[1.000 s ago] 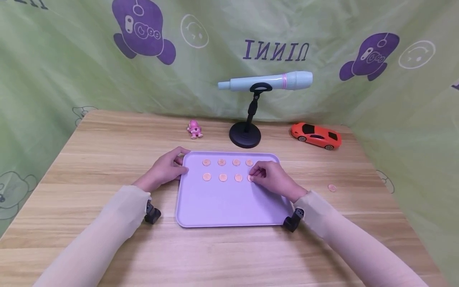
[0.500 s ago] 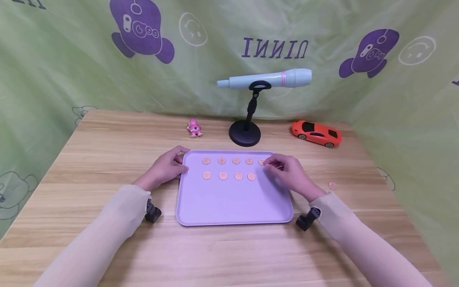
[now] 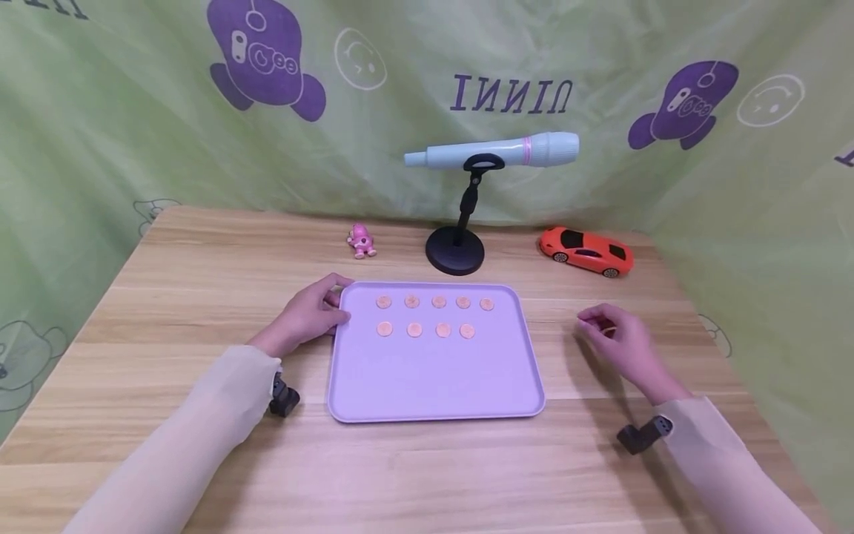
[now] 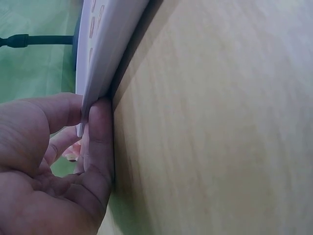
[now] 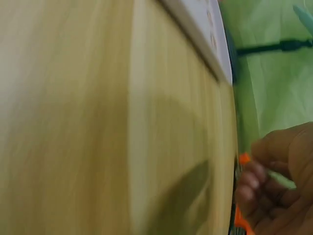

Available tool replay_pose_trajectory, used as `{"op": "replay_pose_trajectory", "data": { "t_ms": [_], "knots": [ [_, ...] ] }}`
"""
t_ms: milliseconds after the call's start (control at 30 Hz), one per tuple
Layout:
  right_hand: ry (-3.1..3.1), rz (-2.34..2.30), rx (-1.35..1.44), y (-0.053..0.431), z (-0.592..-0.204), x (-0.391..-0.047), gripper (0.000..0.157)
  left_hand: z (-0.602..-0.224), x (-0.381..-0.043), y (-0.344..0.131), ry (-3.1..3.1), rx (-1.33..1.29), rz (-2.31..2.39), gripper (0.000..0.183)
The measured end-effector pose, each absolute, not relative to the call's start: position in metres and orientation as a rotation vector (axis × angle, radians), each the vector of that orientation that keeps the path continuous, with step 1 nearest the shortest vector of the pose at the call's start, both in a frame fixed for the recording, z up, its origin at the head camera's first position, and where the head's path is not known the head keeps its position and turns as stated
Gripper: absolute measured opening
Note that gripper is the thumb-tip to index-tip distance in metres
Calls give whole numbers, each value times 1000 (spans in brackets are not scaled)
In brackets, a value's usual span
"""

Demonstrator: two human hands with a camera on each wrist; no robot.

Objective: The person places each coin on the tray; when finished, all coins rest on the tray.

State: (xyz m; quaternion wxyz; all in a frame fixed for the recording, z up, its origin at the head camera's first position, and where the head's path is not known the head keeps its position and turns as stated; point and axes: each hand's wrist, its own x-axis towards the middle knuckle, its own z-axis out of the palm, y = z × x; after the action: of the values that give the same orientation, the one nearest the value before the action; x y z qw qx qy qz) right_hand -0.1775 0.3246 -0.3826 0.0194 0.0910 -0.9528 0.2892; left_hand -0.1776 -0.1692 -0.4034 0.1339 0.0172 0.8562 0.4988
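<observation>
My left hand (image 3: 303, 315) grips the left rim of a lilac tray (image 3: 434, 382). In the left wrist view the thumb lies on top of the tray's edge (image 4: 105, 63) and a finger is tucked beneath it. Several copper-coloured coins lie flat on the tray in two rows, a far row (image 3: 439, 302) and a nearer row (image 3: 443, 330). To the right of the tray my right hand (image 3: 623, 345) hovers over the table, fingers loosely curled and no coin showing between them. The spot under this hand is hidden in the head view.
At the back of the wooden table (image 3: 427, 475) stand a pink figurine (image 3: 361, 242), a pale blue microphone (image 3: 500, 152) on a black stand (image 3: 457, 251), and an orange toy car (image 3: 587, 252). A green patterned curtain (image 3: 400, 185) hangs behind.
My right hand has let go of a coin at the far row's right end and moved right, off the tray. It now covers where a loose coin lay. The left hand stays put.
</observation>
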Motion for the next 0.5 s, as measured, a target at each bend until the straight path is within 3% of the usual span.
{"op": "replay_pose_trajectory", "data": {
  "t_ms": [233,500],
  "knots": [
    [-3093,760,133,366,-387,-161,38,-401,-177,-167,2474,42,1435,54],
    [-3128,709,219,382,-391,-158,34,-400,-176,-167,2483,22,1420,55]
  ]
}}
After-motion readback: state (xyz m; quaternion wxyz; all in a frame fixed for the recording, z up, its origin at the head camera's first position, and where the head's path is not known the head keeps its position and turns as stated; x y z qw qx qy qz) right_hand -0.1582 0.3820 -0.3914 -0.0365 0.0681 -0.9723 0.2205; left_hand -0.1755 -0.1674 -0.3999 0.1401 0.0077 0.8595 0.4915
